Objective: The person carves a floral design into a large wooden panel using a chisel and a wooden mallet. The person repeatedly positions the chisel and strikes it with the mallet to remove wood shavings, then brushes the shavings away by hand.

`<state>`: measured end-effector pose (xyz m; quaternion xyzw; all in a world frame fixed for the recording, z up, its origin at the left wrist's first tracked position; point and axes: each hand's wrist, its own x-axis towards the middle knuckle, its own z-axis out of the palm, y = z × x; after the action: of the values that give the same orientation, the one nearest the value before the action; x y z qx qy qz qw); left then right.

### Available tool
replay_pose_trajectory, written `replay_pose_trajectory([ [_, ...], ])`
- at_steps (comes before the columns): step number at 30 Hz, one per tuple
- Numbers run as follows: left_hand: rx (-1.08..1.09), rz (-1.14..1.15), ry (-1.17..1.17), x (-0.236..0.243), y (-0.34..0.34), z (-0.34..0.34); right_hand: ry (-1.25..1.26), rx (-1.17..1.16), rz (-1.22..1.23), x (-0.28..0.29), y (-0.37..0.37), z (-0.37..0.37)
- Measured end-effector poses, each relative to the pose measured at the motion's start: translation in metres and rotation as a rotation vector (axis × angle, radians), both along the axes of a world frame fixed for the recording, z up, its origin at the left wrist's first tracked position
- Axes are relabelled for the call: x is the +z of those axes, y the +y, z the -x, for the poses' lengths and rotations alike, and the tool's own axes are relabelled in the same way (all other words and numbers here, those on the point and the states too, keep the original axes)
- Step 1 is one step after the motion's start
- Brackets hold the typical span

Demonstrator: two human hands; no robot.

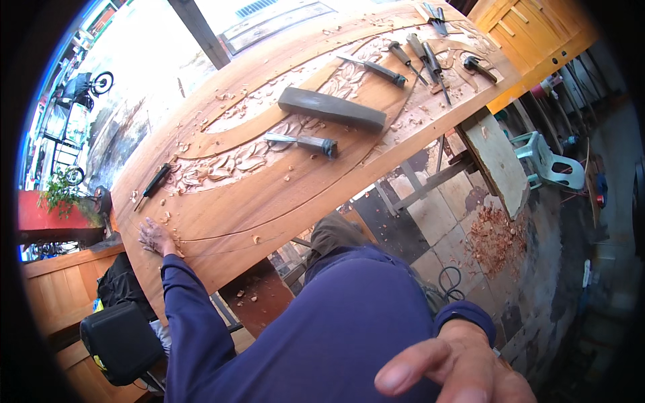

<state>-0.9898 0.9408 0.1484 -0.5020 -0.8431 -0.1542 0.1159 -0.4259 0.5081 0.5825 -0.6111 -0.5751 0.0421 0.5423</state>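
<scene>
1. Left hand [153,237] lies flat, fingers spread, on the near end of the carved wooden panel [282,181]; it holds nothing.
2. Right hand [457,369] hangs open near the camera, empty, well off the panel.
3. Nearest tool: dark chisel [153,185], just beyond the left hand.
4. Judgement: keep the palm pressed flat among the wood chips [164,218]; brace before reaching.
</scene>
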Motion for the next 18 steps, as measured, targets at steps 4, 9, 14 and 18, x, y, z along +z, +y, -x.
replay_pose_trajectory([
  [4,0.055,-0.003,-0.048,0.0,-0.009,-0.009,0.014,0.015,-0.009,-0.008,0.0,0.007],
  [9,0.009,-0.031,-0.065,0.003,-0.009,-0.008,0.027,0.039,-0.04,-0.008,-0.003,0.01],
  [14,0.007,-0.014,-0.107,-0.002,-0.009,-0.012,0.039,0.063,-0.078,-0.009,-0.008,0.008],
  [18,0.025,-0.029,-0.076,0.005,-0.007,-0.004,0.077,0.092,-0.127,-0.006,-0.023,0.006],
])
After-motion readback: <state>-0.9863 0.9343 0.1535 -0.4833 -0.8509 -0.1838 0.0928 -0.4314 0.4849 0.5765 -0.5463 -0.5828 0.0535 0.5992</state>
